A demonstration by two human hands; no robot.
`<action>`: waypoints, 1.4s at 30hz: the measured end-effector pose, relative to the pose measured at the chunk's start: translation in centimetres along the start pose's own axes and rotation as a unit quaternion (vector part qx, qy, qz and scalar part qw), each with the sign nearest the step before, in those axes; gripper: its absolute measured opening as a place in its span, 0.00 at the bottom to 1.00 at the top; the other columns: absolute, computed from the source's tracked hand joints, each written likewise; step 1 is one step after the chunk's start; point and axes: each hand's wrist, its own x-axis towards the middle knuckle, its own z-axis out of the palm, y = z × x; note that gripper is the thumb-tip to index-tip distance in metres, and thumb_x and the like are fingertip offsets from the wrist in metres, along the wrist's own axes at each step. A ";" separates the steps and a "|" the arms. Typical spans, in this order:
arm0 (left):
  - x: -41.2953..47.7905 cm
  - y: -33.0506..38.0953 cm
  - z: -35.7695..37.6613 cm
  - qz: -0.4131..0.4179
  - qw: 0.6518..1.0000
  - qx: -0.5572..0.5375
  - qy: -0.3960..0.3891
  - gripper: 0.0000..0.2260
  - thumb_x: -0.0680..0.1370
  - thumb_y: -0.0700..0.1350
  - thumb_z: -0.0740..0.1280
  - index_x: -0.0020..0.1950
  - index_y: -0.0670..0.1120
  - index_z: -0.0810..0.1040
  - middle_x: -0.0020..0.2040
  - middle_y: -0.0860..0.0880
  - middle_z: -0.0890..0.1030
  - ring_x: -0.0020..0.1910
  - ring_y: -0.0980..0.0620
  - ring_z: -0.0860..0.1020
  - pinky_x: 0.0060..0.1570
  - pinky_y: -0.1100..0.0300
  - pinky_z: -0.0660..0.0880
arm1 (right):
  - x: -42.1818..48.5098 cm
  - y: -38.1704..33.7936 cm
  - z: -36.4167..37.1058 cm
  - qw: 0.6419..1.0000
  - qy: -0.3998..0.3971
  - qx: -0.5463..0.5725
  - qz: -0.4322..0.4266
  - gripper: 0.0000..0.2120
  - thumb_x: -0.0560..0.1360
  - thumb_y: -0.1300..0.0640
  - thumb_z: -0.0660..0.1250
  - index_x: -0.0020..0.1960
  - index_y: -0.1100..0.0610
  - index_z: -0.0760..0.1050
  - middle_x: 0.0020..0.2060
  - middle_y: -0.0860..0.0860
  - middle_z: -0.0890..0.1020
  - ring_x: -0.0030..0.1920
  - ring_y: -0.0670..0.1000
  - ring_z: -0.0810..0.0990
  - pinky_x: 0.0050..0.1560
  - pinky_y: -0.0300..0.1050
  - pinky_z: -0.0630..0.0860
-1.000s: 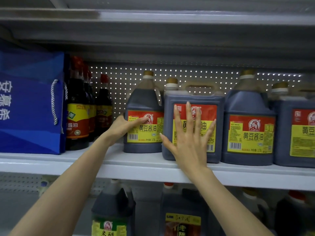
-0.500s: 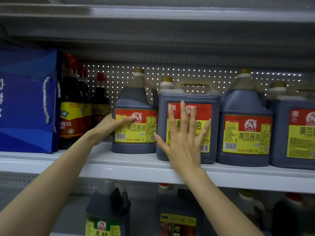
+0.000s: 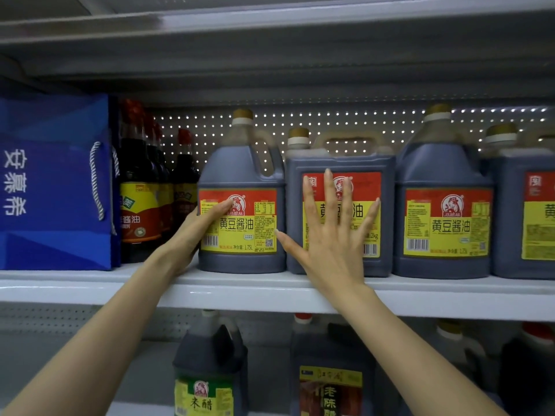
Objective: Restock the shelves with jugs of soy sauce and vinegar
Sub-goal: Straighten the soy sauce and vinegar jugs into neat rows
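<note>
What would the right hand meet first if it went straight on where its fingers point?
The right hand lies flat on the square soy sauce jug; further up, probably that jug's handle.

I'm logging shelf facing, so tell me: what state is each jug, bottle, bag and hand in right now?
Round jug: upright, capped, label forward.
Square jug: upright, capped, label partly covered.
Left hand: grips round jug's left side.
Right hand: open, flat on square jug's label.
Red-capped bottles: upright, capped.
Blue bag: standing upright.
</note>
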 end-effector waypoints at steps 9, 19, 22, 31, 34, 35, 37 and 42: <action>0.0 0.4 0.1 -0.010 1.000 -0.010 -0.002 0.46 0.39 0.71 0.76 0.52 0.50 0.78 0.42 0.52 0.86 0.40 0.55 0.84 0.32 0.67 0.77 | 0.0 -0.1 0.0 1.000 -0.002 -0.008 -0.002 0.45 0.73 0.25 0.42 0.79 0.54 0.51 0.77 0.58 0.52 0.77 0.63 0.51 0.68 0.75 0.46; -0.3 -0.1 0.6 -0.016 0.999 -0.032 0.019 0.48 0.37 0.72 0.75 0.53 0.51 0.78 0.40 0.52 0.86 0.38 0.54 0.84 0.31 0.66 0.77 | 0.1 -0.1 0.2 1.000 -0.005 -0.010 -0.001 0.45 0.72 0.25 0.43 0.79 0.54 0.51 0.78 0.58 0.52 0.77 0.62 0.50 0.68 0.75 0.45; -0.3 -0.2 0.6 -0.004 0.999 -0.034 0.026 0.49 0.38 0.72 0.75 0.54 0.50 0.78 0.41 0.51 0.86 0.39 0.53 0.85 0.31 0.66 0.78 | 0.1 -0.1 0.2 1.000 -0.004 -0.006 -0.002 0.45 0.72 0.25 0.44 0.79 0.54 0.51 0.78 0.58 0.51 0.77 0.62 0.50 0.69 0.75 0.45; -1.0 -0.4 1.4 0.027 0.995 -0.010 0.100 0.12 0.75 0.57 0.65 0.54 0.53 0.74 0.45 0.53 0.83 0.38 0.59 0.83 0.40 0.63 0.79 | 0.1 0.0 0.2 1.000 -0.003 0.007 -0.002 0.43 0.73 0.26 0.43 0.79 0.53 0.50 0.78 0.58 0.52 0.77 0.62 0.50 0.69 0.74 0.44; -2.1 -0.3 1.7 0.057 0.981 0.093 0.159 0.35 0.74 0.65 0.64 0.74 0.48 0.60 0.66 0.47 0.75 0.66 0.48 0.73 0.66 0.50 0.70 | -0.1 0.1 -0.4 0.999 -0.012 0.048 -0.007 0.40 0.76 0.29 0.42 0.79 0.52 0.49 0.78 0.56 0.50 0.77 0.60 0.48 0.70 0.72 0.41; -2.5 -0.4 1.9 0.074 0.965 0.174 0.183 0.40 0.75 0.66 0.61 0.78 0.48 0.50 0.74 0.44 0.63 0.74 0.45 0.61 0.73 0.47 0.58 | -0.5 0.3 -0.5 0.998 -0.015 0.067 -0.012 0.38 0.76 0.30 0.43 0.79 0.51 0.48 0.78 0.55 0.48 0.77 0.58 0.46 0.71 0.70 0.39; -3.5 -0.2 2.4 0.164 0.900 0.337 0.224 0.39 0.78 0.66 0.54 0.78 0.48 0.40 0.78 0.43 0.48 0.77 0.46 0.47 0.73 0.51 0.44 | -1.3 1.3 -0.5 0.995 -0.020 0.088 -0.028 0.37 0.77 0.31 0.44 0.79 0.50 0.44 0.78 0.53 0.42 0.77 0.55 0.42 0.71 0.66 0.36; -3.4 0.7 5.4 0.393 0.698 0.575 0.165 0.30 0.80 0.64 0.44 0.78 0.52 0.42 0.77 0.45 0.50 0.76 0.45 0.51 0.73 0.46 0.43 | -1.2 6.2 -0.9 0.997 -0.026 0.066 -0.010 0.37 0.76 0.30 0.44 0.78 0.47 0.40 0.77 0.50 0.41 0.77 0.54 0.40 0.69 0.65 0.31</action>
